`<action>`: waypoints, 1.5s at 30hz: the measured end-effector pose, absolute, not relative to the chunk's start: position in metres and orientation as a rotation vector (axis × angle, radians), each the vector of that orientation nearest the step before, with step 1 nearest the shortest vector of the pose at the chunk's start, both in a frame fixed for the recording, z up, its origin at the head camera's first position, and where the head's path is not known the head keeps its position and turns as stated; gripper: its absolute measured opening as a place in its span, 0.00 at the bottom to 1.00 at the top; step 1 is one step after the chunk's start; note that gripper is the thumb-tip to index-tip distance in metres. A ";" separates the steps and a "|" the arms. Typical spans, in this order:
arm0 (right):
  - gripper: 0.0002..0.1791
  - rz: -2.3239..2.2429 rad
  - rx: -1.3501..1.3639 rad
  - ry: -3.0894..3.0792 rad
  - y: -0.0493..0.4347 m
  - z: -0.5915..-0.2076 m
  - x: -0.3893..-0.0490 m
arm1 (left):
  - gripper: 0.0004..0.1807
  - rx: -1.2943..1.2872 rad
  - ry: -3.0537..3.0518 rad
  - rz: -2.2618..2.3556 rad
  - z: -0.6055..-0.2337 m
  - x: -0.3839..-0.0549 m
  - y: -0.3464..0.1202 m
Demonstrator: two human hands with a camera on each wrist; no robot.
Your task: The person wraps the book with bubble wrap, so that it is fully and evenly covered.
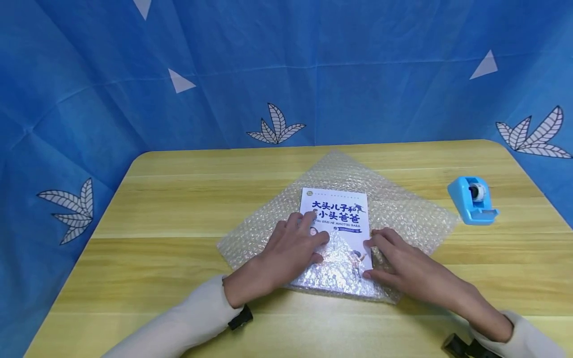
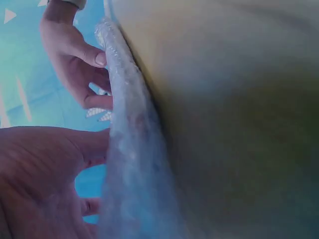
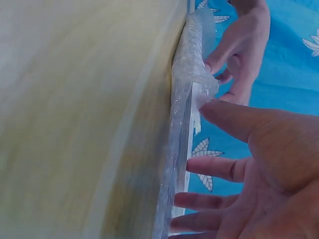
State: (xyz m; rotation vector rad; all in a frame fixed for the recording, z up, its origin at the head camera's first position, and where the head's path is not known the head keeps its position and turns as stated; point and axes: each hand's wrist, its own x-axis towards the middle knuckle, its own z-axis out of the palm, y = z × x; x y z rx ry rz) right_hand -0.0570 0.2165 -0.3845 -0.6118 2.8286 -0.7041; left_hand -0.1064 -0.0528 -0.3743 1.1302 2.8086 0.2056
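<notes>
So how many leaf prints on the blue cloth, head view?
3: one left of the table, one just above the middle of its back edge, one by its back right corner. The table may hide others.

Left hand (image 2: 45, 181), right hand (image 2: 75, 62) — both against bubble wrap (image 2: 132, 154).

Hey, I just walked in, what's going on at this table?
Someone's left hand rests over the left side of a book, and their right hand touches its right edge. The book lies on a sheet of bubble wrap on the table, with some of the wrap folded over its lower part and the top of the cover bare. A blue tape dispenser sits off to the right, untouched.
</notes>
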 end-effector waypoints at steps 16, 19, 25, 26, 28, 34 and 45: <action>0.30 -0.699 -0.599 2.802 0.217 -0.385 -0.059 | 0.61 0.672 2.559 0.499 -0.371 -0.134 -0.052; 0.31 -0.690 -0.566 2.781 0.215 -0.386 -0.058 | 0.64 0.618 2.595 0.463 -0.373 -0.133 -0.048; 0.33 -0.683 -0.530 2.778 0.215 -0.386 -0.057 | 0.60 0.639 2.632 0.397 -0.375 -0.130 -0.042; 0.33 -0.683 -0.531 2.781 0.215 -0.386 -0.057 | 0.60 0.649 2.635 0.392 -0.375 -0.130 -0.042; 0.33 -0.683 -0.549 2.793 0.215 -0.385 -0.057 | 0.58 0.664 2.636 0.401 -0.375 -0.129 -0.042; 0.33 -0.685 -0.550 2.789 0.215 -0.385 -0.057 | 0.51 0.711 2.601 0.427 -0.374 -0.129 -0.044; 0.33 -0.663 -0.546 2.792 0.214 -0.385 -0.059 | 0.60 0.656 2.615 0.391 -0.373 -0.130 -0.040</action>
